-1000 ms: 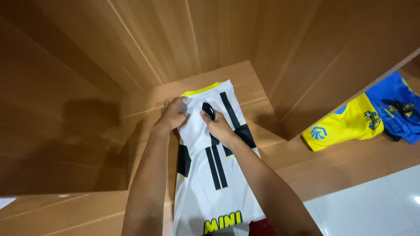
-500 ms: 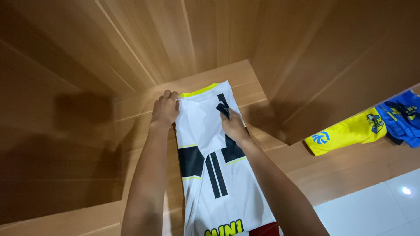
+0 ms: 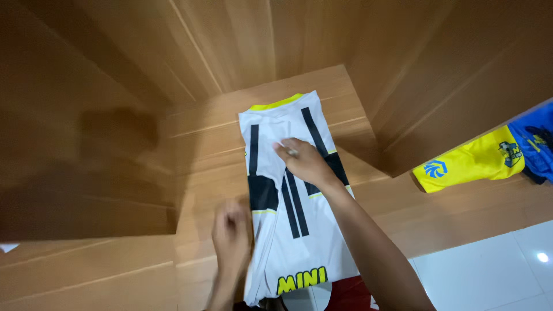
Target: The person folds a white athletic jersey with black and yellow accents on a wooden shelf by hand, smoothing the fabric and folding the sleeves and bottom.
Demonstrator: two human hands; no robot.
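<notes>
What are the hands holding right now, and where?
Left hand grips the white jersey at its left edge; right hand presses flat on its middle, gripping nothing.

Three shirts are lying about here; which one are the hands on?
The white shirt with black stripes, under both the right hand and left hand. The yellow shirt and blue shirt lie untouched, off right.

Right hand [image 3: 305,164] lies flat, arm extended; left hand [image 3: 231,229] curled, blurred, nearer the body.

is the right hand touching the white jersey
Touching. The head view shows the right hand pressed flat on the white jersey, fingers on the fabric with no gap.
</notes>
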